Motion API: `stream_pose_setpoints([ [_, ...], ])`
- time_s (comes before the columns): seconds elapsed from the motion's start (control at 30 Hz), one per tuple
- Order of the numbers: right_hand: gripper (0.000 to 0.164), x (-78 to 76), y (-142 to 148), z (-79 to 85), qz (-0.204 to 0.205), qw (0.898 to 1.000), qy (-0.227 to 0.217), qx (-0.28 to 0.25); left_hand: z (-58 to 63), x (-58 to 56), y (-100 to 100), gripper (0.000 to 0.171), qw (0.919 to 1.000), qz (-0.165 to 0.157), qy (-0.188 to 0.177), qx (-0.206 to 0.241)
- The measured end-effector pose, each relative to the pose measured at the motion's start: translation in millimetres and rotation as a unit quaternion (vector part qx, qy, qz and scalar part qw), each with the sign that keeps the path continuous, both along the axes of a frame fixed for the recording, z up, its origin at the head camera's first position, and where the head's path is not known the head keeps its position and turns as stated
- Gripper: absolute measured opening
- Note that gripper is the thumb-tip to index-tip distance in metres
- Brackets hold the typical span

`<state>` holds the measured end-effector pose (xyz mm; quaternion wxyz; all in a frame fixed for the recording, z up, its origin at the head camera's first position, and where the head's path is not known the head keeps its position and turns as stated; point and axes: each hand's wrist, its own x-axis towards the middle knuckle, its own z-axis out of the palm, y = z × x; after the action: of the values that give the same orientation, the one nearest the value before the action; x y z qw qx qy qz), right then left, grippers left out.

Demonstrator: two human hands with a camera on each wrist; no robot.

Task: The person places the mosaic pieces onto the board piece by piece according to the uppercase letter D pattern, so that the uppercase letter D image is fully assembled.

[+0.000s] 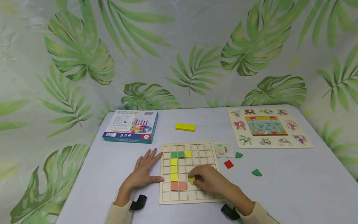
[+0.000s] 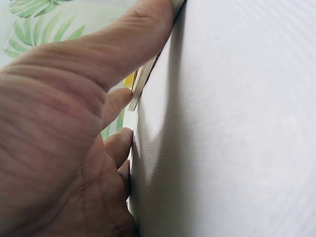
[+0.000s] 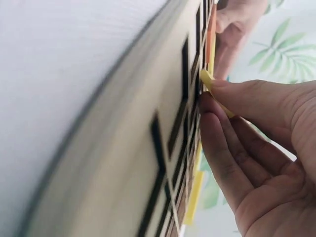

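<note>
A wooden grid board point(image 1: 165, 196) lies on the white table, holding green tiles point(image 1: 177, 154), yellow tiles point(image 1: 174, 169) and salmon tiles point(image 1: 178, 186). My right hand point(image 1: 209, 179) pinches a yellow piece point(image 1: 191, 180) between thumb and fingers, tilted over the board's lower middle. In the right wrist view that yellow piece point(image 3: 217, 93) is thin and its far edge is near the grid; whether it touches cannot be told. My left hand point(image 1: 142, 174) rests with spread fingers at the board's left edge, thumb and a fingertip touching it. The left wrist view shows its thumb point(image 2: 128, 39) against the edge.
Right of the board are a pattern card point(image 1: 224, 150), a red square point(image 1: 228, 164) and green quarter-round pieces point(image 1: 256, 172). A sea-animal puzzle board point(image 1: 303, 142) lies at the back right. A yellow bar point(image 1: 185, 127) and a boxed set point(image 1: 130, 126) are behind.
</note>
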<state>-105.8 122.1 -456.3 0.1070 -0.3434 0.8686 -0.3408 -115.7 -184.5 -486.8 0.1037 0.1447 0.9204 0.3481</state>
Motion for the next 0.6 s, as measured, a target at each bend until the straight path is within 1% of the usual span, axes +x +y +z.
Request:
stream_pose_setpoints([
  [0.17, 0.018, 1.5, -0.9, 1.4, 0.019, 0.999, 0.024, 0.024, -0.5, 1.4, 0.8, 0.101, 0.9999, 0.003, 0.009, 0.009],
  [0.27, 0.016, 2.0, -1.3, 1.0, 0.027, 0.998, 0.035, 0.033, -0.6, 0.7, 1.1, 0.101, 0.9999, 0.002, 0.006, 0.008],
  [0.4, 0.013, 4.3, -3.4, 0.1, 0.017, 0.998, 0.037, 0.048, -0.7, -0.4, 1.3, 0.100, 1.0000, 0.000, -0.003, -0.001],
  [0.53, 0.010, 8.5, -7.7, 0.3, 0.003, 0.997, 0.035, 0.069, -0.6, -0.7, 1.0, 0.101, 0.9999, 0.000, -0.007, -0.009],
  [0.6, 0.010, 10.4, -9.5, 0.5, -0.001, 0.996, 0.041, 0.077, -0.7, -1.1, 0.7, 0.101, 0.9999, 0.001, -0.006, -0.009],
])
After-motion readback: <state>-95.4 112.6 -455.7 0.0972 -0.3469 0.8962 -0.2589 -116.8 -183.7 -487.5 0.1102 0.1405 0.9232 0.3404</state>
